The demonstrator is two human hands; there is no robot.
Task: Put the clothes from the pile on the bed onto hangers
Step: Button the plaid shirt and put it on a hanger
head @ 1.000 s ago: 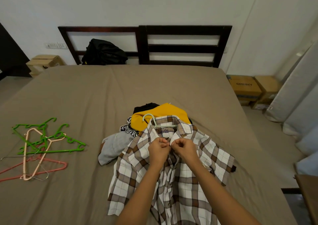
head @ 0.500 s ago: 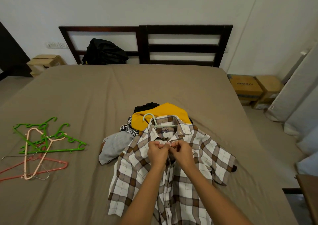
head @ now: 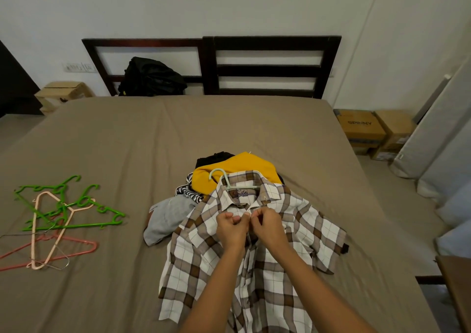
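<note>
Fingers (head: 238, 218) of both hands curled in, pinching the front opening of the plaid shirt (head: 300, 220) just under the collar. Left hand (head: 230, 228) and right hand (head: 269, 225) side by side, knuckles almost touching.

Shirt lies flat, front up, on the near middle of the bed (head: 102, 141), with a mint hanger (head: 224, 179) inside the collar and its hook poking out the top. The collar overlaps the pile (head: 237, 165): yellow garment on top, black, striped and grey pieces showing at its left.

Open sheet on every side of the shirt; wide bare stretch toward the headboard (head: 267, 65). The right sleeve reaches toward the bed's right edge without hanging over.

Loose hangers (head: 68, 205) tangled near the left edge, well apart from the shirt: green, pink, coral and 1 wire.

Black backpack (head: 151, 78) against the headboard. 2 cardboard boxes (head: 362, 129) on the floor to the right. Wooden stool (head: 63, 92) at far left.
</note>
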